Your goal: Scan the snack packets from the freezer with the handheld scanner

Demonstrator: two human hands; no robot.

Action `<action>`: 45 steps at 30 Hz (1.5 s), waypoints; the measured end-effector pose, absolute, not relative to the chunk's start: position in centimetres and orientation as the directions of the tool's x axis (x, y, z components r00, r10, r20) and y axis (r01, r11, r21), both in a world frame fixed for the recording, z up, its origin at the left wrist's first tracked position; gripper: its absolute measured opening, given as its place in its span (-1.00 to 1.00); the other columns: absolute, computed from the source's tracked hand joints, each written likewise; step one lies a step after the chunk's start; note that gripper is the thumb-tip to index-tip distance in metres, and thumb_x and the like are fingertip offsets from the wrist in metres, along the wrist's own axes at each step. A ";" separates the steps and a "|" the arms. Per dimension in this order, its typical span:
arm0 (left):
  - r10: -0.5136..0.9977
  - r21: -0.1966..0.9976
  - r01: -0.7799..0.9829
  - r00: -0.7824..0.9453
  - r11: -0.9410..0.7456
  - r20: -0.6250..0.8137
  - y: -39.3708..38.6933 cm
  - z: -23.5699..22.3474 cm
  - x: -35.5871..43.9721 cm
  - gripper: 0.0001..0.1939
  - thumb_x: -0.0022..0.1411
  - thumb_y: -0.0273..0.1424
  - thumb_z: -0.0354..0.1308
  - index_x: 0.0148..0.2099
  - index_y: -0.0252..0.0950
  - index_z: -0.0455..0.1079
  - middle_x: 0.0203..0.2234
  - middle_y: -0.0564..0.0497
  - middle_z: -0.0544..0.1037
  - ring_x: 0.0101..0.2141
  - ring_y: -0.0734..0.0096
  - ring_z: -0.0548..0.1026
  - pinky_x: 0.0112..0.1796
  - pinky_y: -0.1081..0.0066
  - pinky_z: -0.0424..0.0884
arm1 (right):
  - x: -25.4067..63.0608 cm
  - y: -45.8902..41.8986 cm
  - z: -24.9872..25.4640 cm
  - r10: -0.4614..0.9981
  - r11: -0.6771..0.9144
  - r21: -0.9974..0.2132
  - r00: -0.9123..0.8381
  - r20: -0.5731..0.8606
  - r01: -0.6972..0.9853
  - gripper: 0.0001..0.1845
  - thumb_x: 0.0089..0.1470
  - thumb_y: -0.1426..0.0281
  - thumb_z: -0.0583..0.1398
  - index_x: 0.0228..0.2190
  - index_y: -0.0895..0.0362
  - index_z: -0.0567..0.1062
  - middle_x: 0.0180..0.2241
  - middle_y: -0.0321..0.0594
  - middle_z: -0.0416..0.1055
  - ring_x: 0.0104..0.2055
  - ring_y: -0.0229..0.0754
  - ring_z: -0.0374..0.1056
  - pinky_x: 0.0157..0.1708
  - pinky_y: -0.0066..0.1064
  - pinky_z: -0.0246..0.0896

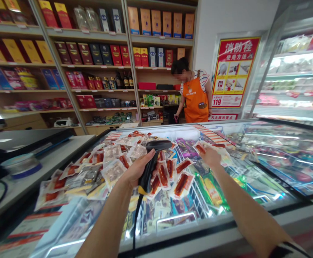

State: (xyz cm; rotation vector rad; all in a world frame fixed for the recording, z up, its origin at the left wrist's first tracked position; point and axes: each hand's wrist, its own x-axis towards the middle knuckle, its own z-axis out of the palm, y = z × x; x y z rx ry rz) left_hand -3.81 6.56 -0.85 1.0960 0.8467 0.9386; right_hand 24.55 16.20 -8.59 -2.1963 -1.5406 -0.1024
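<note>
Nearest the lens, the right forearm (249, 204) and left forearm (110, 215) reach over the freezer (183, 247); the left hand (134, 170) has its fingers wrapped around the handle of a black scanner (151, 166), while the fingers of the right hand (211, 156) pinch a packet (199, 147) above the glass top. The packet lies to the right of the scanner, well apart from it, its long axis apparently slanting down to the right, though the fingers hide part. Its film is clear and its filling reddish-brown, much like the loose packets (181, 184) lying between the hands.
</note>
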 end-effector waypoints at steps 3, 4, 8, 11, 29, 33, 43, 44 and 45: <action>0.920 0.966 -0.178 0.377 0.186 -0.108 6.6 -0.9 -4.0 -0.67 -0.01 -0.13 0.01 -0.47 -0.34 0.18 -0.68 0.07 0.31 -0.71 0.57 0.29 -0.74 0.57 0.19 | 26.9 16.2 -8.9 0.839 -0.375 -0.306 0.460 0.289 0.875 -0.58 -0.07 0.17 -0.03 -0.30 0.19 0.41 -0.37 0.00 0.39 -0.26 0.01 0.30 -0.31 -0.18 0.09; 0.919 0.966 -0.179 0.378 0.188 -0.109 6.6 -0.9 -4.0 -0.67 -0.01 -0.14 0.01 -0.46 -0.34 0.18 -0.67 0.08 0.31 -0.71 0.57 0.29 -0.74 0.57 0.19 | 27.5 16.2 -8.9 0.827 -0.405 -0.310 0.489 0.277 0.860 -0.58 -0.07 0.18 -0.03 -0.32 0.22 0.42 -0.37 0.02 0.38 -0.27 0.01 0.30 -0.30 -0.16 0.09; 0.926 0.967 -0.167 0.356 0.193 -0.124 6.5 -0.8 -4.0 -0.68 -0.01 -0.14 0.01 -0.47 -0.34 0.17 -0.68 0.08 0.30 -0.71 0.58 0.28 -0.73 0.57 0.19 | 28.1 15.7 -8.3 0.741 -0.467 -0.315 0.560 0.371 0.826 -0.57 -0.06 0.22 -0.02 -0.24 0.25 0.37 -0.23 0.10 0.30 -0.17 0.08 0.22 -0.25 -0.07 0.02; 0.930 0.970 -0.148 0.343 0.194 -0.134 6.4 -0.7 -4.0 -0.66 0.00 -0.13 0.00 -0.47 -0.35 0.18 -0.66 0.05 0.33 -0.71 0.60 0.28 -0.73 0.58 0.19 | 26.5 14.9 -6.8 0.730 -0.396 -0.288 0.489 0.477 0.872 -0.49 -0.07 0.15 -0.03 -0.15 0.21 0.31 -0.13 0.08 0.24 -0.08 0.09 0.14 -0.22 -0.10 0.02; 0.917 0.977 -0.136 0.387 0.163 -0.099 6.8 -1.5 -3.6 -0.67 -0.01 -0.13 0.01 -0.43 -0.33 0.18 -0.66 0.05 0.36 -0.71 0.58 0.28 -0.70 0.56 0.20 | 15.4 13.2 -7.9 0.966 0.057 -0.402 0.050 0.252 0.914 -0.35 -0.22 0.15 0.11 -0.05 0.08 0.14 -0.36 -0.19 0.41 -0.29 -0.11 0.32 -0.38 -0.40 0.13; 0.917 0.976 -0.146 0.388 0.160 -0.092 6.8 -1.6 -3.5 -0.68 0.00 -0.13 -0.01 -0.42 -0.33 0.18 -0.65 0.05 0.36 -0.71 0.59 0.28 -0.71 0.56 0.19 | 17.1 14.4 -7.6 0.917 0.057 -0.535 0.168 0.362 0.843 -0.45 -0.14 0.37 0.05 -0.04 0.15 0.12 -0.38 -0.23 0.39 -0.34 -0.23 0.31 -0.35 -0.48 0.11; 0.906 0.977 -0.144 0.415 0.157 -0.085 6.8 -1.7 -3.4 -0.67 0.00 -0.12 -0.02 -0.41 -0.33 0.19 -0.67 0.06 0.35 -0.72 0.59 0.27 -0.70 0.56 0.20 | 17.7 14.5 -8.2 0.965 -0.020 -0.306 0.099 0.243 0.952 -0.47 -0.20 0.16 0.09 -0.18 0.16 0.22 -0.32 -0.06 0.36 -0.29 -0.08 0.31 -0.36 -0.35 0.13; 0.906 0.977 -0.142 0.414 0.160 -0.089 6.8 -1.8 -3.4 -0.67 0.00 -0.12 -0.02 -0.41 -0.33 0.20 -0.67 0.05 0.35 -0.72 0.60 0.27 -0.70 0.56 0.20 | 17.6 14.4 -8.1 0.964 -0.025 -0.296 0.102 0.247 0.955 -0.47 -0.22 0.18 0.11 -0.17 0.16 0.21 -0.30 -0.04 0.34 -0.29 -0.08 0.31 -0.37 -0.36 0.13; 0.906 0.977 -0.140 0.413 0.164 -0.093 6.8 -1.8 -3.4 -0.66 0.00 -0.12 -0.02 -0.41 -0.33 0.20 -0.66 0.05 0.35 -0.72 0.60 0.27 -0.70 0.56 0.20 | 17.6 14.3 -7.9 0.963 -0.036 -0.291 0.111 0.245 0.956 -0.45 -0.23 0.19 0.12 -0.16 0.16 0.21 -0.28 -0.02 0.33 -0.29 -0.08 0.31 -0.38 -0.37 0.13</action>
